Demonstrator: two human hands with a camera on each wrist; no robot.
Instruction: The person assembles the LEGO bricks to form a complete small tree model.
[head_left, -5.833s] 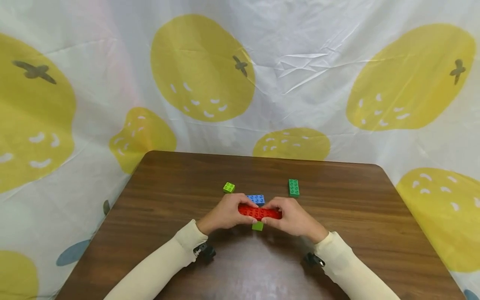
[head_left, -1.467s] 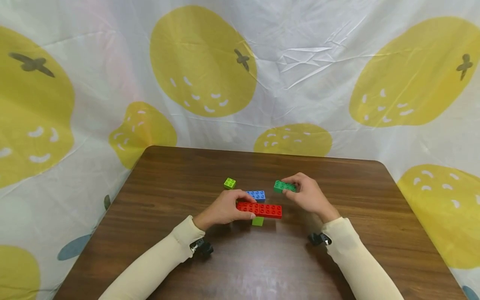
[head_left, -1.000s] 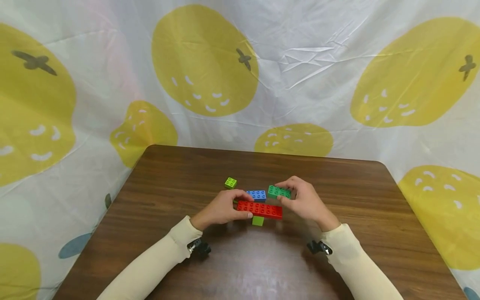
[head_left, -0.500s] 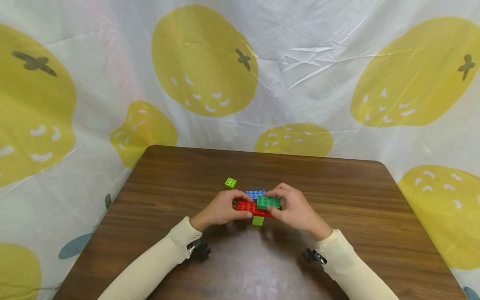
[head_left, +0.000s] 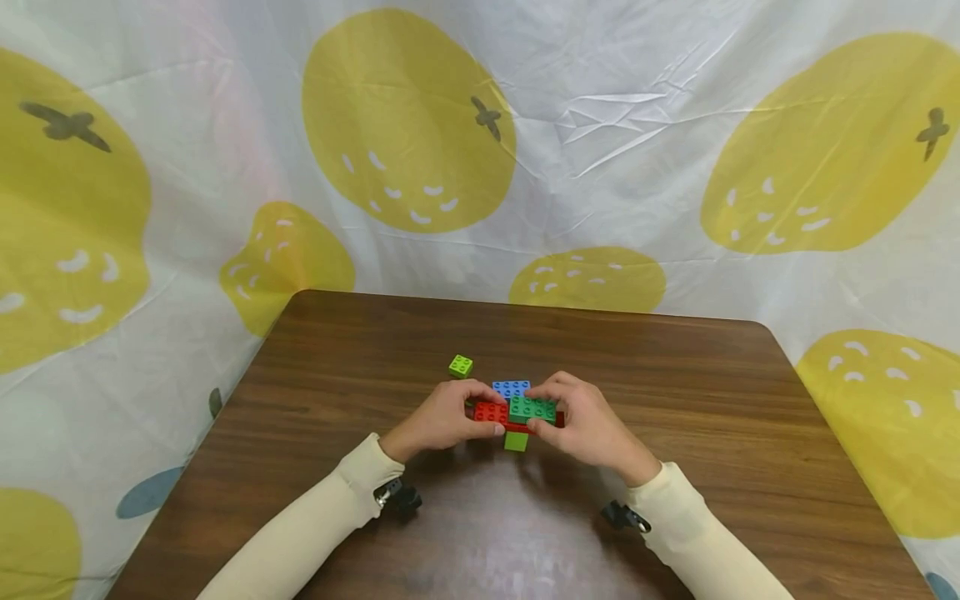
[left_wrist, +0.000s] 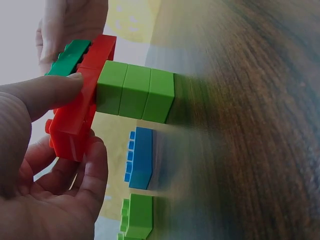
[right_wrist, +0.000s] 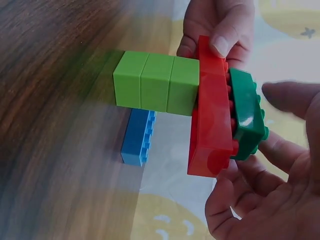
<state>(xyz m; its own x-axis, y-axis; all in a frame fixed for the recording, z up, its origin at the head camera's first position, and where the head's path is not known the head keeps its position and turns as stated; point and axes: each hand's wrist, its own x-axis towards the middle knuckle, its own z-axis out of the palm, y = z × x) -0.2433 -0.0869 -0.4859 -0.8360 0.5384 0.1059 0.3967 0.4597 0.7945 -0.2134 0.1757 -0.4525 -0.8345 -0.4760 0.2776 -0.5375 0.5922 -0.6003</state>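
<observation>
In the head view my left hand (head_left: 441, 417) pinches the left end of a row of two red toy bricks (head_left: 491, 412), thumb in front and fingers behind. The row lies across a column of lime green bricks (left_wrist: 136, 92) standing on the table. Above the row's right part, my right hand (head_left: 592, 421) holds a dark green brick (head_left: 532, 408) between thumb and fingers. Seen from the right wrist, this green brick sits against the red studs at a slight tilt, with a narrow gap along part of it; whether it is pressed on I cannot tell.
Just behind the column a blue brick (head_left: 512, 388) lies on the brown wooden table (head_left: 360, 358). Farther back to the left is a small lime green brick (head_left: 461, 366). A lemon-patterned cloth (head_left: 600, 192) hangs behind the table.
My right hand took the dark green brick from the table's back right and carried it left and nearer, onto the red row. My left hand has stayed on the row's left end.
</observation>
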